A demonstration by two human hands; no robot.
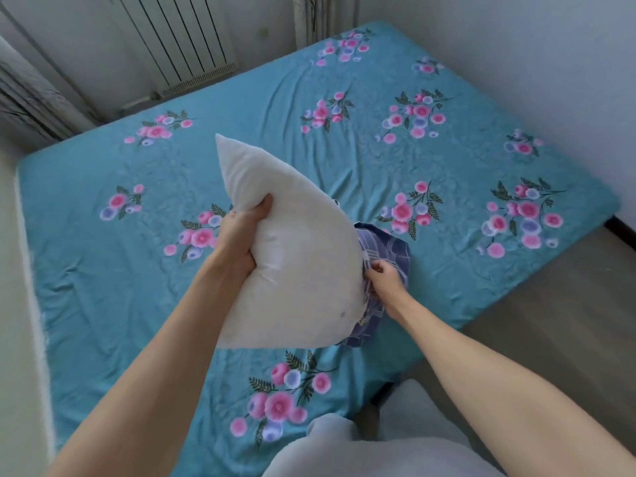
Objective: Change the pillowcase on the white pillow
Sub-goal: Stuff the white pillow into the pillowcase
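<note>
Head view, ref = bed [103,304]. Pillow [292,253], white, bare, held tilted above bed centre; upper corner free, pointing toward radiator [179,36]. Left hand [241,235] closed on pillow's left edge, thumb on top. Pillowcase [385,266], blue plaid, bunched at pillow's right edge, just over bed. Right hand [382,280] pinched shut on pillowcase. Open sheet all round; floor strip [550,304] along bed's right edge.
</note>
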